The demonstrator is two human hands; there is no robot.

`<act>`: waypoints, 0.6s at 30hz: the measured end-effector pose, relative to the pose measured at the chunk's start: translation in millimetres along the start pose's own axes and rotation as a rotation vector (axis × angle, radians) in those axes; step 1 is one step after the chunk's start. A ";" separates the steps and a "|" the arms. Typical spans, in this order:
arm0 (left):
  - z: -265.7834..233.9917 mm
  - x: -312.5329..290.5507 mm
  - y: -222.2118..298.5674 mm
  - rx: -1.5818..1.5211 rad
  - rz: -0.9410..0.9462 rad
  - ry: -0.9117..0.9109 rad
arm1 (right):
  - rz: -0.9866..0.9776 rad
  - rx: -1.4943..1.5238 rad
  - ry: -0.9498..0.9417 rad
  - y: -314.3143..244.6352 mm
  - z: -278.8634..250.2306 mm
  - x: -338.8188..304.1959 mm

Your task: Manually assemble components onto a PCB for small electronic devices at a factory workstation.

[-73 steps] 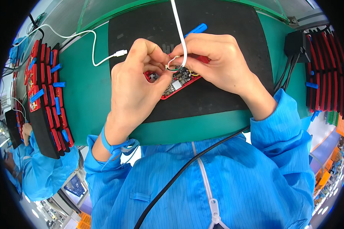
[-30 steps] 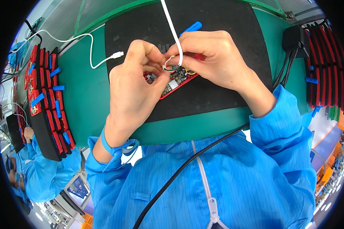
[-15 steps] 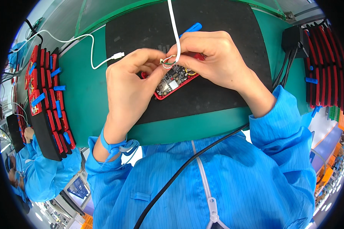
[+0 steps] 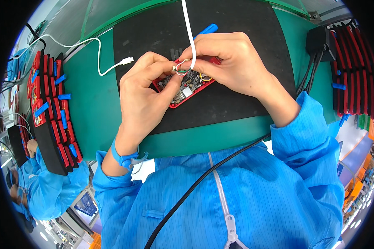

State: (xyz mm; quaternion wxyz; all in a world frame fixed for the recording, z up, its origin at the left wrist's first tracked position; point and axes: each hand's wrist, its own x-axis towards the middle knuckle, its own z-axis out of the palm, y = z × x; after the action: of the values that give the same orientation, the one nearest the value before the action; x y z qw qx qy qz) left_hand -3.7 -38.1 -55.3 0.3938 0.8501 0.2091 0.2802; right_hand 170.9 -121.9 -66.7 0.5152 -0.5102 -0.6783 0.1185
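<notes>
A red-cased device with an exposed circuit board (image 4: 188,89) lies tilted on the black mat (image 4: 220,110), partly covered by both hands. Above it my right hand (image 4: 234,62) pinches a white cable (image 4: 188,25) close to its stripped end. Thin coloured wires (image 4: 182,73) fan out from that end. My left hand (image 4: 142,93) is curled in a pinch at a tiny pale connector (image 4: 174,68) on those wires, beside the index fingertip. Whether the connector touches the board cannot be told. A blue stick-like piece (image 4: 209,29) pokes out behind my right hand.
Black racks of red cases stand at the left (image 4: 56,112) and right (image 4: 355,72), some with blue tabs. A white cable with a plug (image 4: 126,61) lies on the green table (image 4: 89,91). A black box with cables (image 4: 320,43) sits at right. Another person (image 4: 56,186) works at far left.
My left hand has shifted slightly right and its thumb has dropped a little from the index finger, showing more of the connector. My right hand stays nearly still.
</notes>
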 end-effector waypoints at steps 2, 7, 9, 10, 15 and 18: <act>-0.2 0.3 -0.1 0.034 0.024 -0.019 | -0.005 0.003 -0.001 -0.4 -0.3 0.3; 1.2 0.0 -1.1 0.017 0.008 -0.024 | 0.022 0.007 -0.008 -0.3 -0.4 0.0; 1.5 -0.1 -1.5 0.010 0.008 -0.025 | 0.024 0.010 -0.008 -0.9 -0.2 0.1; 1.5 -0.2 -1.5 0.022 0.010 -0.023 | 0.025 0.013 -0.009 -1.2 -0.1 0.2; 1.7 0.5 -0.9 0.048 0.046 -0.002 | 0.025 0.013 -0.009 -1.0 0.4 0.4; 0.9 1.2 -0.4 0.069 0.051 -0.025 | 0.021 0.015 -0.010 -1.5 -0.3 0.7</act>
State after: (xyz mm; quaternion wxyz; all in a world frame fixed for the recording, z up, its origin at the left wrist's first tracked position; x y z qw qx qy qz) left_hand -2.2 -37.7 -55.8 0.3596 0.8716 0.1921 0.2721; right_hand 170.3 -122.1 -65.2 0.5143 -0.5127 -0.6748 0.1314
